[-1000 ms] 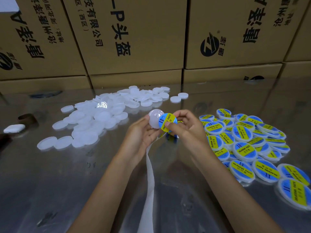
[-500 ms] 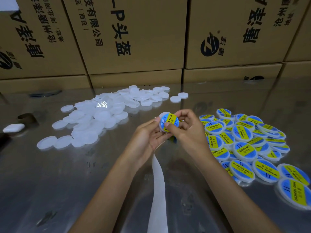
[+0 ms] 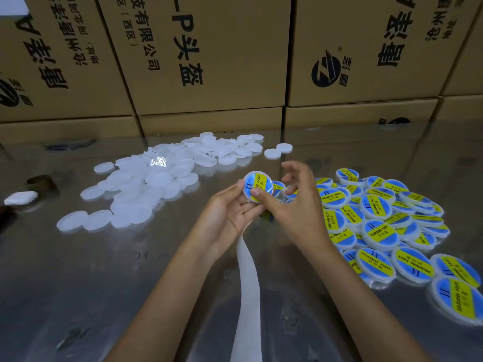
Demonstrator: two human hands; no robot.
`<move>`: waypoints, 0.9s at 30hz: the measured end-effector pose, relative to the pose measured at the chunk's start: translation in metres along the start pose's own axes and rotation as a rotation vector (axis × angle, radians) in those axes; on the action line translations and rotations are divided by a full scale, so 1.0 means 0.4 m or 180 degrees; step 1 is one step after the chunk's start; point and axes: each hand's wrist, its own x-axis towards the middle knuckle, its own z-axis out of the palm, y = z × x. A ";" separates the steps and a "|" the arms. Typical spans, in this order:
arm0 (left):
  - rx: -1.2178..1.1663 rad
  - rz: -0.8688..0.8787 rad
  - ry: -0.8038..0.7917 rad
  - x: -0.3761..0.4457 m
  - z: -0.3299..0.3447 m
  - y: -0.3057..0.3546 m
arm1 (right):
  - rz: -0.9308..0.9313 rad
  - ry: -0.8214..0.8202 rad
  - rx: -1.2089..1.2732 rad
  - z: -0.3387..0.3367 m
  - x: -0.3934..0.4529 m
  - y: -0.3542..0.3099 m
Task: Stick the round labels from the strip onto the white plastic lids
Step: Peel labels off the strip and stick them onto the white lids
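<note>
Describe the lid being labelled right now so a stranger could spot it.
Between the pile of bare white lids and the heap of labelled ones, two hands meet above the table. The lid there is the only one held up off the table.

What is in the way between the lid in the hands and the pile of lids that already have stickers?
Nothing visible blocks it. The left hand holds the labelled lid, and the right hand presses its thumb on the label. The finished pile lies just right of the hands on the table. The backing strip hangs toward the person, away from that path.
</note>
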 end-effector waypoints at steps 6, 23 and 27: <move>-0.0089 -0.0037 -0.0018 -0.001 0.004 -0.005 | -0.0198 -0.0127 -0.0075 0.002 -0.007 -0.001; 0.0014 -0.0246 -0.0034 -0.004 0.004 -0.013 | -0.0409 0.0189 -0.0149 -0.002 0.003 0.027; 0.0014 -0.0302 -0.0087 -0.001 0.000 -0.011 | -0.0361 0.0135 -0.0603 0.006 -0.006 0.019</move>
